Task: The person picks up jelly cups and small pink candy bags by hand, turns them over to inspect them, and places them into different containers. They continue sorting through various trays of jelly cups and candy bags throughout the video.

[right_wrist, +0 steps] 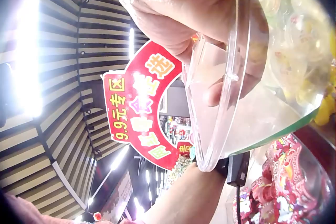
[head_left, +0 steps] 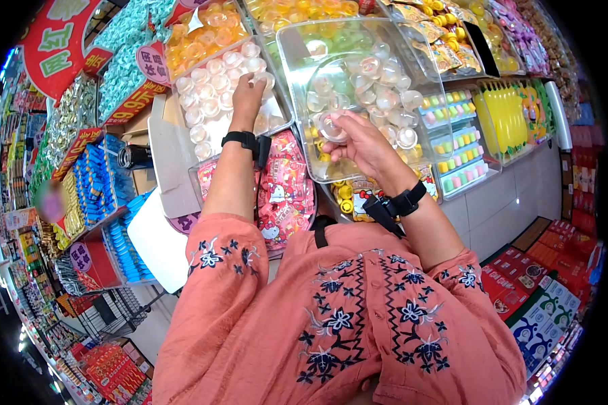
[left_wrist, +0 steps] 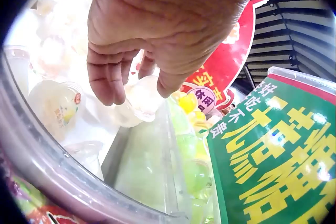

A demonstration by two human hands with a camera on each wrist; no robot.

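My left hand [head_left: 248,101] reaches into the left tray [head_left: 274,111] of translucent jelly cups [head_left: 213,81]. In the left wrist view its thumb and fingers pinch one jelly cup [left_wrist: 143,100] close over the tray's divider. My right hand [head_left: 368,145] grips a large clear plastic lid [head_left: 294,50] near its front left part, with fingers curled about its rim [right_wrist: 239,71]. Through the plastic, one fingertip [right_wrist: 214,95] shows. Several jelly cups [head_left: 388,98] appear in or through the lid, with green and yellow sweets behind.
Pink candy packets [head_left: 280,196] lie in a bin nearest the body. Marshmallow-like sweets in pastel packs [head_left: 456,145] stand to the right, by yellow packages [head_left: 503,115]. Blue-wrapped sweets [head_left: 98,172] fill bins at left. A green sign [left_wrist: 283,145] leans beside the left hand.
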